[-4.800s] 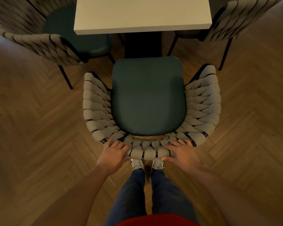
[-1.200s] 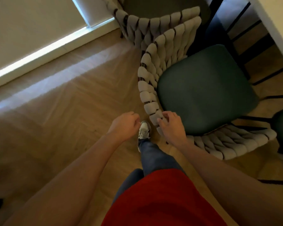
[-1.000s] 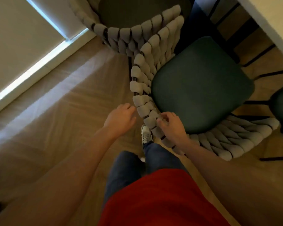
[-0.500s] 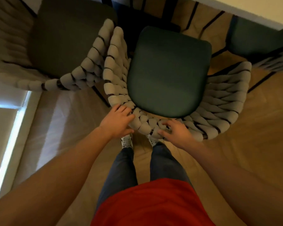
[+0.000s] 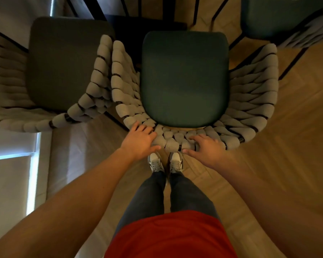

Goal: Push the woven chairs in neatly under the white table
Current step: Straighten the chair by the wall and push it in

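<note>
Red shirt (image 5: 172, 237), jeans (image 5: 149, 194) (dark), sneakers (image 5: 155, 162).

Both hands (image 5: 139, 140) (image 5: 207, 148) forward, fingers (image 5: 196, 137) spread
</note>
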